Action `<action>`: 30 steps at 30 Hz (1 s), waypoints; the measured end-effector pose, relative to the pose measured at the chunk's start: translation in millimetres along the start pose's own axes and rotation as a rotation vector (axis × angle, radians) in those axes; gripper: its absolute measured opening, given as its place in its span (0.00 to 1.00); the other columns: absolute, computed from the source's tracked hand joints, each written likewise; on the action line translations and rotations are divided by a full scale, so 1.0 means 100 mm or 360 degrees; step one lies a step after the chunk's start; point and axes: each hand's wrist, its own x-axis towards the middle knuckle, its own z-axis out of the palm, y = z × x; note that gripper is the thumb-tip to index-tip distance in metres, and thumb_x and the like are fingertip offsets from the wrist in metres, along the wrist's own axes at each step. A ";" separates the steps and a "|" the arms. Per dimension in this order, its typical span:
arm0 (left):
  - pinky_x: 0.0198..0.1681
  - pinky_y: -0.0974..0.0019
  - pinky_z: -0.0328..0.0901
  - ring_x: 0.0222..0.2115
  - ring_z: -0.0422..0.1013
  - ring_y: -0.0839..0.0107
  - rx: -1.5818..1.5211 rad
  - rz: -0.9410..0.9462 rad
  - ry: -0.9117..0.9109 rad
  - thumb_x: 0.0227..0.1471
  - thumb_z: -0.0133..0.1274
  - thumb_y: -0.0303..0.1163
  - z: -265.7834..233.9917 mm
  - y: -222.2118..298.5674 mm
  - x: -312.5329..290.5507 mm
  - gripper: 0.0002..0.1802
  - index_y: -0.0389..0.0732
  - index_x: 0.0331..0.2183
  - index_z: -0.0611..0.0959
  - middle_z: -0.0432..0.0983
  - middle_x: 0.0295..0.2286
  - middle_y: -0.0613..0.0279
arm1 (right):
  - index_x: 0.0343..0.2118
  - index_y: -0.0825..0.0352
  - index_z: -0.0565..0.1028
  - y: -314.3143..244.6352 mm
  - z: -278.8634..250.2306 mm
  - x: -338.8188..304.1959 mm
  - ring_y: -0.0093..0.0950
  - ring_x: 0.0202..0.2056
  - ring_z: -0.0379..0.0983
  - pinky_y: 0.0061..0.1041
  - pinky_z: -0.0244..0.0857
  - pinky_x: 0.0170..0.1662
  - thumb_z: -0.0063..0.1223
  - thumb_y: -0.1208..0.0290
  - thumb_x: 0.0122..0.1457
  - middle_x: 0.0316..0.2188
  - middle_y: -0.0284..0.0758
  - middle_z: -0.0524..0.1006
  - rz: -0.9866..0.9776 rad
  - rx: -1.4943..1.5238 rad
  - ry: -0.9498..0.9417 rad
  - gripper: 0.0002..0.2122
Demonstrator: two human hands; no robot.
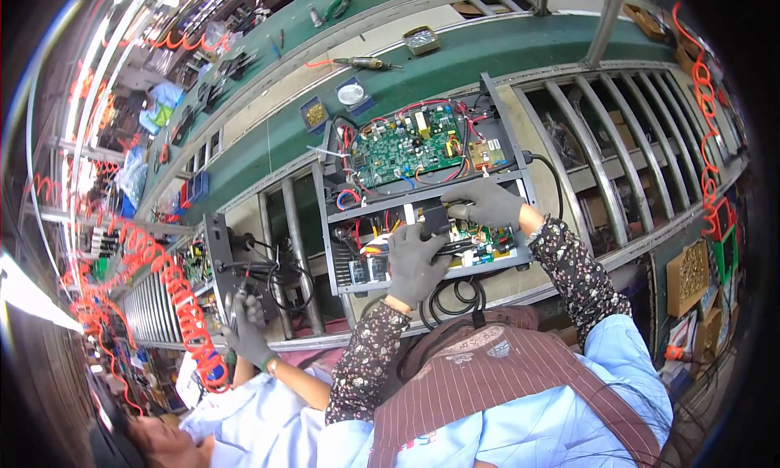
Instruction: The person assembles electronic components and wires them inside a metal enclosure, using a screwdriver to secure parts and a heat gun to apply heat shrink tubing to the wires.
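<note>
A grey metal chassis lies opened on the roller line, with a large green circuit board in its far half. In its near half, my gloved left hand rests over wires and components, fingers apart and pointing away from me. Black wires run beside its thumb. A black rectangular block stands just beyond its fingertips. From the right, my gloved right hand closes its thumb and fingers at the block's right edge; the contact is partly hidden.
A black power cable coils at the chassis's near side. Metal rollers extend right. Beyond lie a screw box, a white round dish and a power screwdriver. A co-worker's gloved hand works at another chassis on the left.
</note>
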 end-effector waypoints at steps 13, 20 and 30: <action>0.45 0.57 0.52 0.31 0.64 0.67 -0.0117 0.0261 0.0025 0.23 0.55 0.30 -0.06 -0.02 -0.08 0.14 0.46 0.23 0.75 0.68 0.24 0.67 | 0.41 0.67 0.69 -0.12 -0.04 -0.13 0.37 0.37 0.69 0.29 0.62 0.41 0.50 0.70 0.46 0.34 0.43 0.72 -0.0089 -0.0125 -0.0085 0.16; 0.47 0.54 0.50 0.32 0.64 0.68 -0.0113 0.0217 0.0189 0.21 0.58 0.32 -0.03 0.03 -0.10 0.17 0.45 0.22 0.73 0.69 0.25 0.69 | 0.44 0.69 0.66 -0.17 -0.03 -0.19 0.39 0.40 0.67 0.31 0.61 0.42 0.50 0.66 0.46 0.37 0.43 0.70 -0.0099 -0.0306 -0.0067 0.21; 0.49 0.55 0.50 0.31 0.64 0.68 -0.0010 0.0188 -0.0064 0.23 0.57 0.34 -0.07 0.09 -0.05 0.22 0.47 0.30 0.77 0.67 0.22 0.67 | 0.42 0.65 0.68 -0.29 -0.08 -0.08 0.41 0.34 0.70 0.34 0.63 0.38 0.51 0.58 0.44 0.30 0.45 0.73 0.0012 -0.0500 -0.0213 0.23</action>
